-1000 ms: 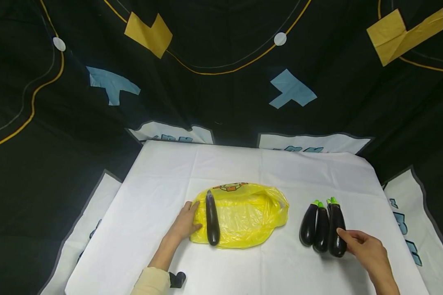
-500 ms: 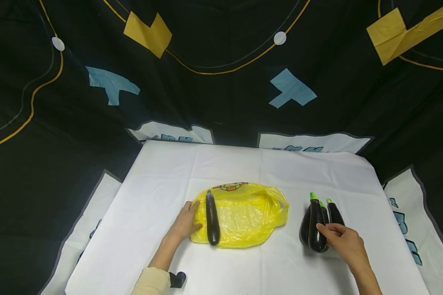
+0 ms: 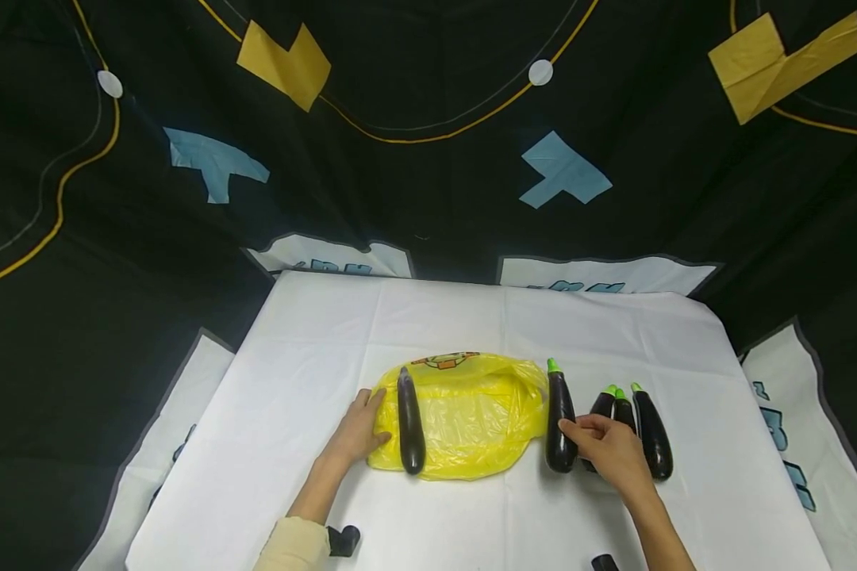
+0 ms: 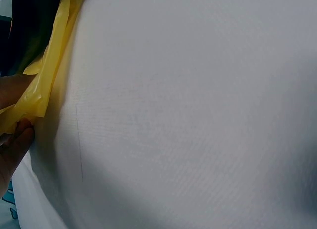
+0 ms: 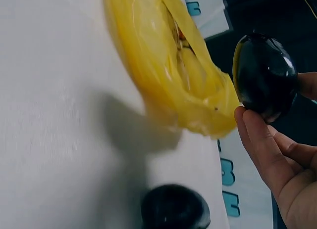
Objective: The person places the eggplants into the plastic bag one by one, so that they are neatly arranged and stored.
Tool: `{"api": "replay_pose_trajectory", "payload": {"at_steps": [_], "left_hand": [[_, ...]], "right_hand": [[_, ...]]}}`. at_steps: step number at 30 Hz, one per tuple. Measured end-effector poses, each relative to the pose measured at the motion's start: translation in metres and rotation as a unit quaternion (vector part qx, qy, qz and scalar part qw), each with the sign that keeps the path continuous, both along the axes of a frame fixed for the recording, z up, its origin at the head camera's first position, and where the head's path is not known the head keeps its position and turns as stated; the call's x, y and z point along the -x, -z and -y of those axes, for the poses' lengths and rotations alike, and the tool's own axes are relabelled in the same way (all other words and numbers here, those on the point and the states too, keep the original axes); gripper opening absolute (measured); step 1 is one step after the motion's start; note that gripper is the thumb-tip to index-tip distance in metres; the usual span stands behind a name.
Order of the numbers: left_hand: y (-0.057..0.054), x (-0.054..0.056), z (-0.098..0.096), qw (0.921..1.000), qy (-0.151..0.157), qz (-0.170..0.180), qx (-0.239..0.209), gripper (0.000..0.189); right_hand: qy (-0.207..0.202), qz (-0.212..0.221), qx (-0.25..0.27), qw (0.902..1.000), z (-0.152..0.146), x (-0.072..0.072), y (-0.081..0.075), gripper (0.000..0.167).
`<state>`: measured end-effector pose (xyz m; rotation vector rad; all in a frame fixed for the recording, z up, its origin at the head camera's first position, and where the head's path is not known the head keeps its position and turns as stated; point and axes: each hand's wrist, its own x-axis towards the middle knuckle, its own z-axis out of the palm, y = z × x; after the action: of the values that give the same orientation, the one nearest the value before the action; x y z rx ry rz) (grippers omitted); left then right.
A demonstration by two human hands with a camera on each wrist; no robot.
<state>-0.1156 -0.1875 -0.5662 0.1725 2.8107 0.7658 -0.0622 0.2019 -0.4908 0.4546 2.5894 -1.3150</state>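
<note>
A yellow plastic bag (image 3: 467, 432) lies flat on the white-covered table, its mouth to the right. One dark eggplant (image 3: 411, 428) rests on its left part. My left hand (image 3: 357, 428) pinches the bag's left edge, the film between thumb and fingers in the left wrist view. With thumb and fingertips my right hand (image 3: 610, 452) grips another eggplant (image 3: 560, 416), green stem pointing away, beside the bag's mouth. The right wrist view shows this held eggplant (image 5: 265, 73) end-on, raised off the cloth. Behind the right hand lie three more eggplants (image 3: 653, 432), two of them partly hidden.
The white tablecloth (image 3: 428, 317) spreads around the bag. A black curtain (image 3: 428, 198) with taped yellow and blue shapes hangs behind the table. Near the left sleeve shows a small black object (image 3: 343, 542), and another black piece (image 3: 604, 562) at the bottom edge.
My right hand has picked an eggplant off the right-hand group and carried it left to the bag's mouth. My left hand stays on the bag.
</note>
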Motion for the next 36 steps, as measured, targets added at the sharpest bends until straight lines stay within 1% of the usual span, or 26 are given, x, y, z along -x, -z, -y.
{"api": "replay_pose_trajectory", "payload": {"at_steps": [6,16,28,36], "left_hand": [[-0.002,0.001,-0.001,1.0000,0.000,-0.001,0.004,0.081],[-0.004,0.000,-0.002,0.9999,-0.002,0.003,0.011,0.081],[-0.004,0.001,-0.003,0.9999,0.000,0.013,0.004,0.079],[-0.004,0.001,-0.004,0.9999,-0.003,0.015,0.002,0.078]], "right_hand": [[-0.005,-0.009,0.000,0.9999,0.016,0.005,0.002,0.062],[-0.026,-0.024,0.009,0.9993,0.042,0.009,0.007,0.052],[-0.047,-0.036,0.018,0.9981,0.074,0.021,0.023,0.046],[-0.063,-0.052,0.022,0.9964,0.094,0.030,0.038,0.042]]}}
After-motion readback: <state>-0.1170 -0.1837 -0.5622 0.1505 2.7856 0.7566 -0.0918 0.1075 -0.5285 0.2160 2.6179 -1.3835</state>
